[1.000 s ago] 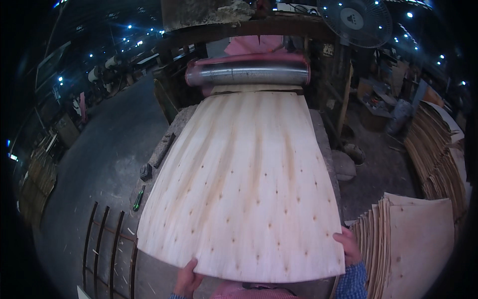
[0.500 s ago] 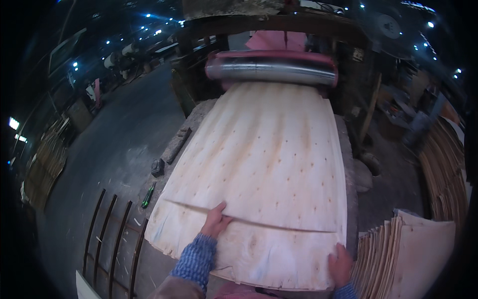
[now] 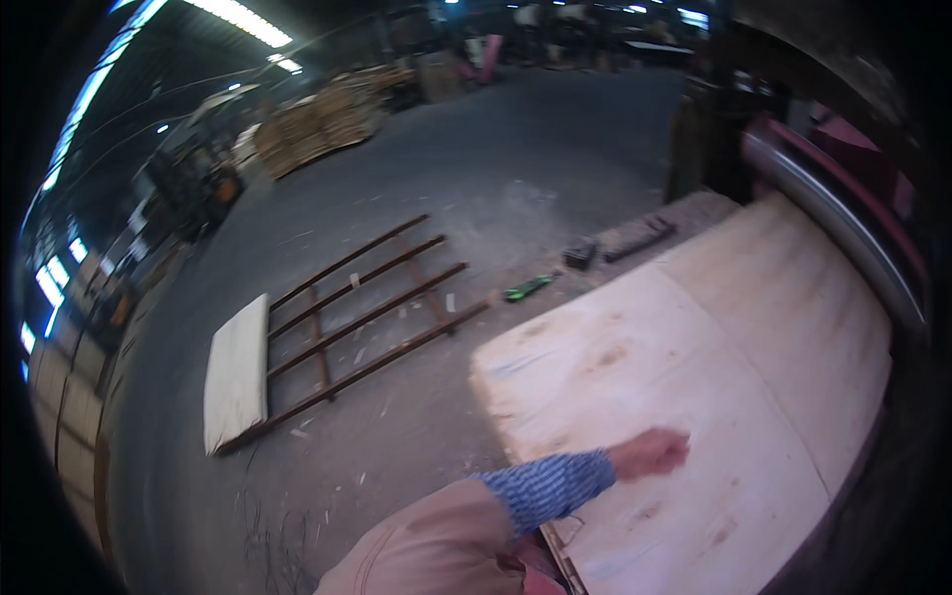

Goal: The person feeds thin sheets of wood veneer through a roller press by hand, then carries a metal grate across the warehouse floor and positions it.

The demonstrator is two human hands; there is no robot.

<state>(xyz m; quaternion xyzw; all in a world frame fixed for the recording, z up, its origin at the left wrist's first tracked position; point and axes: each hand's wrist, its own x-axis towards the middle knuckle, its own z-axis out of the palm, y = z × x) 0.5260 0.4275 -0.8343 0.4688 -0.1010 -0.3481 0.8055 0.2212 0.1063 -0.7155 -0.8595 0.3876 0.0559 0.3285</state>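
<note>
My left hand (image 3: pixel 652 454) is above or on the near part of a pale wood veneer sheet (image 3: pixel 605 382); whether it touches cannot be told. It is compact and blurred, so how its fingers are bent does not show clearly. Brown knots dot the sheet. A thin seam runs across the wood, and past it another veneer sheet (image 3: pixel 793 288) reaches to a shiny metal roller (image 3: pixel 858 223). Layered edges below show that the veneer lies in a stack. My right hand is out of view.
Beside the stack, a green utility knife (image 3: pixel 529 289) and a small dark block (image 3: pixel 579 254) lie on a rough ledge. Left of it, a rusty metal rack (image 3: pixel 362 335) sits on the floor with a pale board (image 3: pixel 238 372) at its end. Veneer stacks (image 3: pixel 317 124) stand farther back.
The view has swung left, bringing the whole rack into sight. My left hand has come off the gap between the sheets, which now looks like a thin line. My right hand has left the picture.
</note>
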